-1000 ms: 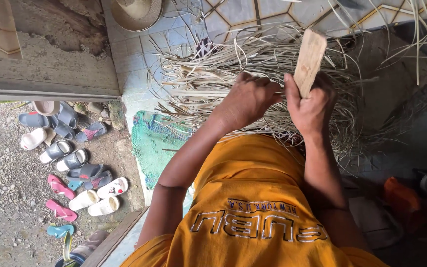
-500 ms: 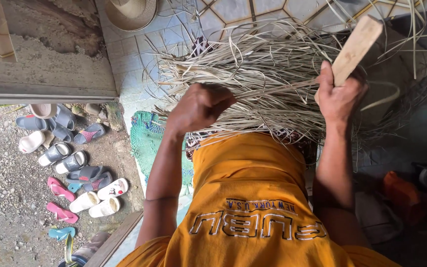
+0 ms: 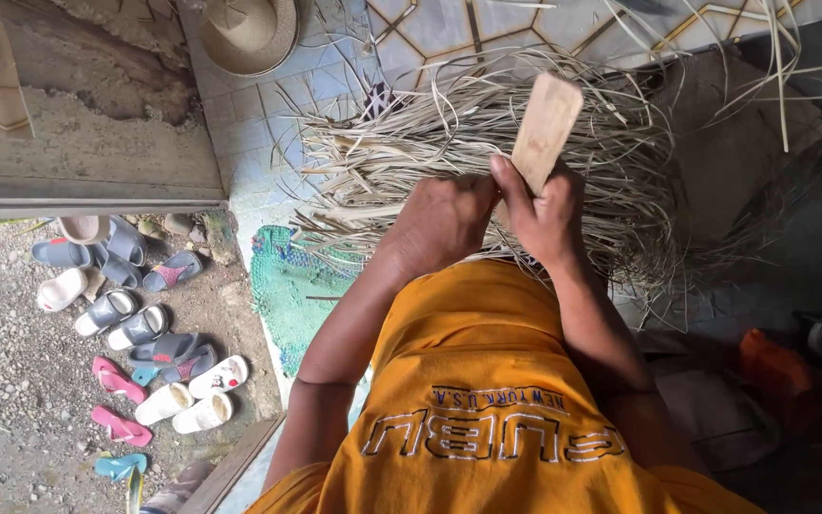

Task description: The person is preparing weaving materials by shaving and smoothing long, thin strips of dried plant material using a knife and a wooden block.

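Observation:
A mass of dried pale leaf strips (image 3: 411,143), partly woven, spreads over the tiled floor in front of me. My right hand (image 3: 542,217) is closed around the lower end of a flat wooden paddle (image 3: 546,126), which stands upright over the strips. My left hand (image 3: 441,224) lies right beside it, touching it, with its fingers curled down onto the strips near my lap. The fingertips of both hands are hidden. My orange shirt (image 3: 473,381) fills the lower middle of the view.
A straw hat (image 3: 249,33) lies on the tiles at the top left. Several sandals and slippers (image 3: 130,324) are scattered on gravel at the left, below a concrete step. A green mat (image 3: 287,286) lies by my left elbow. An orange object (image 3: 777,366) sits at the right.
Half a second ago my right hand held the paddle raised out to the right and my left hand sat further left. Both hands have come back together at the middle.

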